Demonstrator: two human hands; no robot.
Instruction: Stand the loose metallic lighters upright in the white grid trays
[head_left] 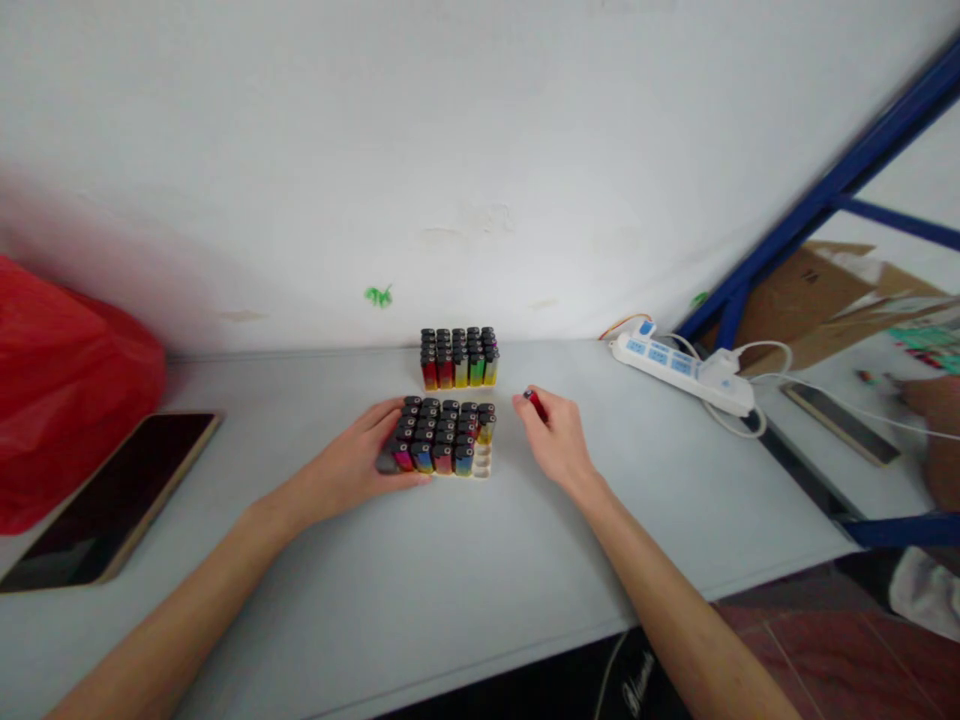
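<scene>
A white tray (481, 466) full of upright black-topped lighters (444, 457) stands on the grey table; several round slots in its right column hold nothing. Around the tray's left side my left hand (365, 455) is wrapped, thumb along the near edge and fingers behind. To the right of the tray, a short gap away, my right hand (553, 430) pinches a red lighter (535, 402) whose lower part is hidden by the fingers. Behind, near the wall, a second block of lighters (460, 362) stands upright in rows.
A red plastic bag (67, 390) and a large dark phone-like device (112, 495) lie at the left. A white power strip (682, 375) with cables sits at the back right. Beyond a blue metal frame (817, 215) are cardboard (802, 300), another phone (840, 422) and part of a person's arm.
</scene>
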